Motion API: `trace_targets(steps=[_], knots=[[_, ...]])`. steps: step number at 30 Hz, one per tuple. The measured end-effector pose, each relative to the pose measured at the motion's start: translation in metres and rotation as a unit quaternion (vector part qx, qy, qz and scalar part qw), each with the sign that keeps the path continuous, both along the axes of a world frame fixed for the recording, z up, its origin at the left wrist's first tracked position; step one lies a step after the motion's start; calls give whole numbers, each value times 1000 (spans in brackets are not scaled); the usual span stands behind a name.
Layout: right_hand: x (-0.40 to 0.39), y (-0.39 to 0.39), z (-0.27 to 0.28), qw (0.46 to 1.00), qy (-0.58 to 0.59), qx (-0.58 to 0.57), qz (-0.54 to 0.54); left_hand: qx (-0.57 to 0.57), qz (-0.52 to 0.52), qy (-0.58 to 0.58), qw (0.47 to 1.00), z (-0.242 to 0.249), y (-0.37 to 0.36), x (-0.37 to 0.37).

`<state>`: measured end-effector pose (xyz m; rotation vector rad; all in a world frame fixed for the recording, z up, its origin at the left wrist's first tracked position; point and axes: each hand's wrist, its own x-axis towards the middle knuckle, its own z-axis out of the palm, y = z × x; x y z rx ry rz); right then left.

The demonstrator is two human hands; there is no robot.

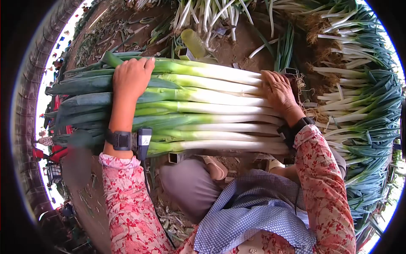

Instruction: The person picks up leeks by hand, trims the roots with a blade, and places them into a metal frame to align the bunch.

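A row of several leeks [211, 108] lies side by side across a metal frame [173, 157], white ends to the right and dark green leaves to the left. My left hand [134, 78] is on the leaf side, its fingers curled over the farthest leeks. At the white ends, my right hand [279, 91] lies over the stalks with its fingers stretched out and close together. The undersides of both palms are hidden.
Long rows of more leeks [363, 97] with roots lie on the right. Another pile [207, 15] is at the far side. A yellow-green cylinder [193, 43] stands beyond the row. Leaf scraps litter the brown ground [99, 190]. A cable [152, 203] runs along my left sleeve.
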<state>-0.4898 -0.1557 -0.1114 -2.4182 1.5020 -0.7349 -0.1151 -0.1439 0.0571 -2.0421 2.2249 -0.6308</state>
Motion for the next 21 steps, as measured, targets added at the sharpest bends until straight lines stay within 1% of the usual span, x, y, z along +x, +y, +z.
trace_targets(steps=[2,4,5,6,8,10,11,14,16,17,20,21], knots=[[-1,2,2,1000,5,0,-1,19,25,-3,999,1,-1,-2],[-2,6,5,1000,-6,-7,4,34,18,39,999,-1,-3,6],[-1,6,4,1000,-17,-21,0,35,22,55,998,6,-5,15],[-2,5,0,999,-11,-31,4,83,70,36,993,19,-10,20],[-1,5,2,1000,-6,-17,-4,118,120,35,985,35,-23,51],[-2,5,2,1000,-7,-27,2,109,188,34,976,45,-26,77],[-3,4,2,1000,-2,-27,3,141,217,41,965,51,-30,84],[0,3,7,1000,19,-16,-5,179,251,10,951,59,-34,88],[0,5,10,999,31,-7,-8,162,279,-12,946,61,-39,111],[1,5,11,999,34,-4,-10,187,289,-15,939,73,-36,112],[3,2,10,999,36,-4,5,209,390,-20,897,72,-47,142],[2,1,9,999,39,-10,12,198,398,13,896,66,-53,167]])
